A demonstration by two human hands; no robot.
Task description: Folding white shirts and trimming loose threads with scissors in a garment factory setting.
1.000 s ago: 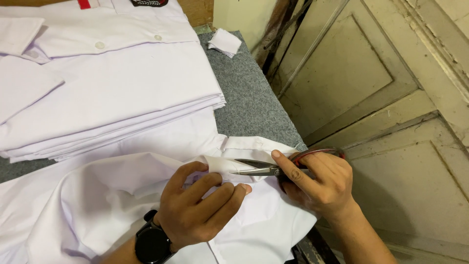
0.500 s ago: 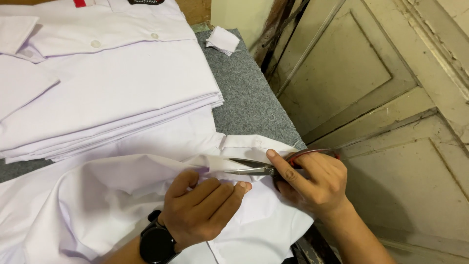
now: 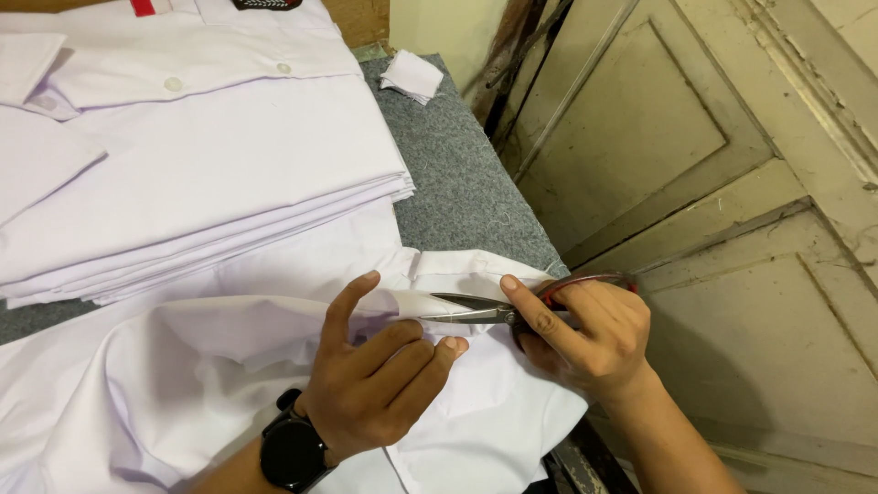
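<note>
In the head view, the left hand [image 3: 380, 389] is curled shut, pinching a fold of the white shirt [image 3: 183, 384] that lies spread on the grey felt table [image 3: 457, 183]; a black wristwatch [image 3: 291, 450] sits on that wrist; the right hand [image 3: 585, 334] is closed through the red handles of the scissors [image 3: 476, 309], forefinger stretched along them; the blades are slightly parted with their tips at the pinched cloth; a stack of folded white shirts [image 3: 201, 174] lies beyond, touching the spread shirt; 1 small folded white scrap [image 3: 412, 75] rests near the table's far edge
</note>
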